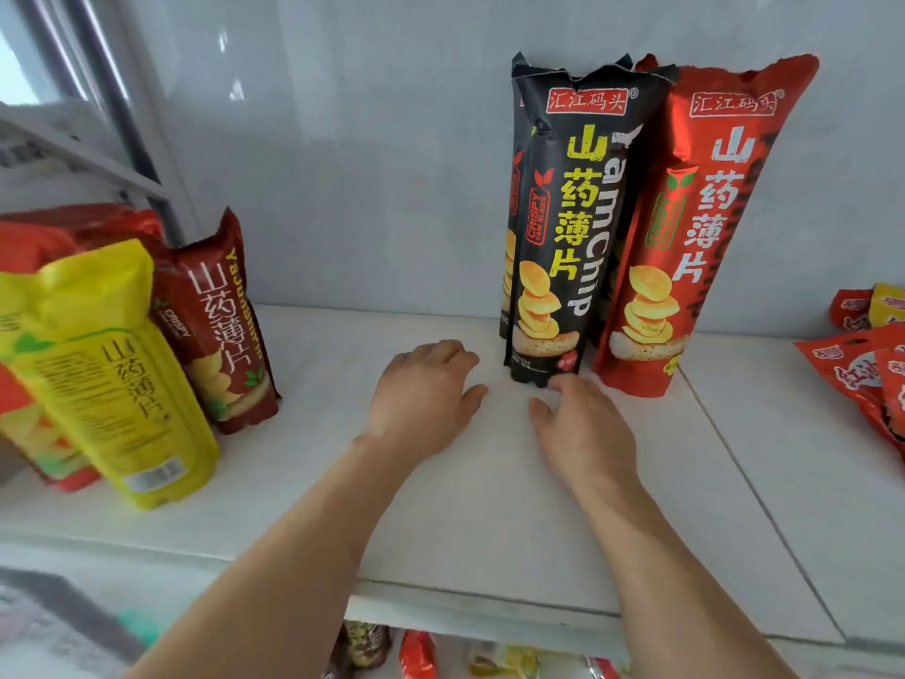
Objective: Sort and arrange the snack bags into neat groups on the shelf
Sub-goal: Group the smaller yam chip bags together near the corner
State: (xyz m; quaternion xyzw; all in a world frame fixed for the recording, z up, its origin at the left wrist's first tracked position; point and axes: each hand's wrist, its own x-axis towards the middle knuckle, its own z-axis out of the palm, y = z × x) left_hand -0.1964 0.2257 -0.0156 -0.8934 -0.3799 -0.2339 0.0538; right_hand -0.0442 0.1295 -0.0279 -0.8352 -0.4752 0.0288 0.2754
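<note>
Tall black yam chip bag upright just beyond the right hand, its base touching or almost touching the fingertips; cannot tell which. Red yam chip bag upright just right of it, both against the wall, with at least 1 more dark bag tucked behind. Likely light, air-puffed, slick film, crushable contents; prone to tip when nudged low. Best taken around the middle of the body, gently, not by the crimped top. Right hand relaxed and open, palm down near the shelf, holding nothing. Left hand likewise open, fingers loosely curved, resting on or just over the shelf, gripping nothing. Well to the left of the left hand: leaning yellow bag and dark red bag. Far right of the right hand: small red packets.
</note>
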